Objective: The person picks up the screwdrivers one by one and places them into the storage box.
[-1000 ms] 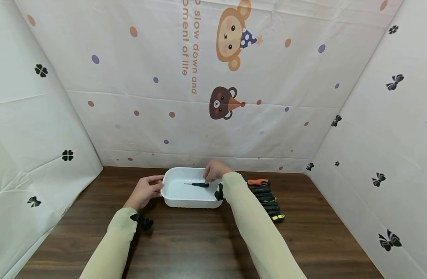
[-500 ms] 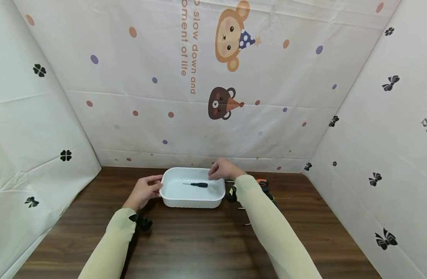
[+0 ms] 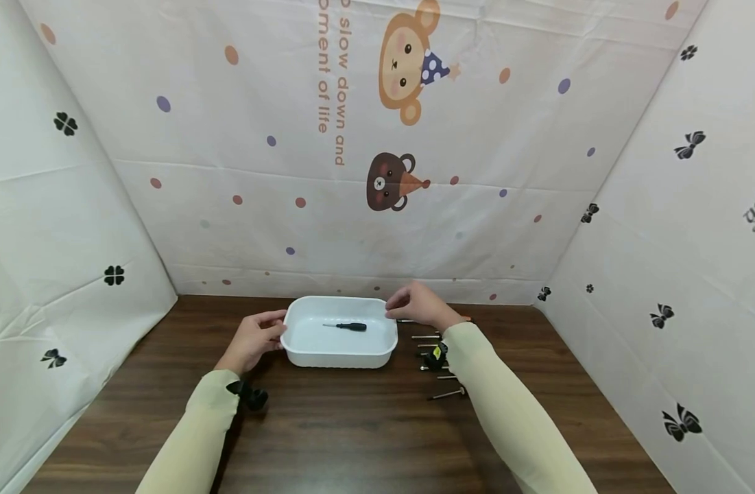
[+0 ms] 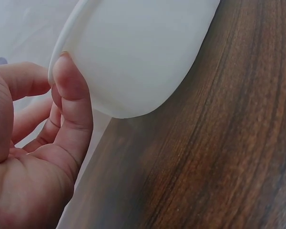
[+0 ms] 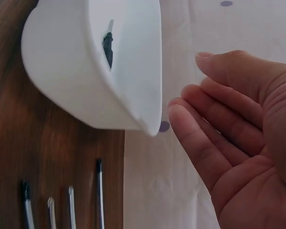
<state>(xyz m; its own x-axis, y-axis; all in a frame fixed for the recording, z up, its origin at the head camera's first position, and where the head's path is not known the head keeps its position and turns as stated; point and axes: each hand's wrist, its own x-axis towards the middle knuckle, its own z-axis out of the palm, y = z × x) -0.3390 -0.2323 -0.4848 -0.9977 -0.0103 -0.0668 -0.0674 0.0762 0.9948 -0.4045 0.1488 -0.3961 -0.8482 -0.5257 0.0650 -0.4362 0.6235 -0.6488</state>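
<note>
A white rectangular tub (image 3: 340, 360) stands on the wooden table, and a small black-handled screwdriver (image 3: 351, 327) lies inside it, tip to the left. My left hand (image 3: 252, 337) pinches the tub's left rim; in the left wrist view its thumb and fingers (image 4: 69, 86) sit on either side of the edge. At the tub's far right corner, my right hand (image 3: 422, 305) holds nothing. The right wrist view shows its fingers (image 5: 195, 138) loosely bent and apart from the tub's rim. Several screwdrivers lie in a row to the right, metal shafts (image 3: 448, 394) showing, handles mostly hidden behind the right arm.
A printed white cloth (image 3: 328, 226) rises close behind the tub as a back wall. Cloth walls also stand at left and right. The brown table (image 3: 340, 439) extends in front of the tub, and a black wrist camera (image 3: 249, 396) is strapped to the left wrist.
My right hand has moved out of the tub, rightward past its right rim, leaving the screwdriver inside. The right arm now covers the row's handles. My left hand keeps its grip on the rim.
</note>
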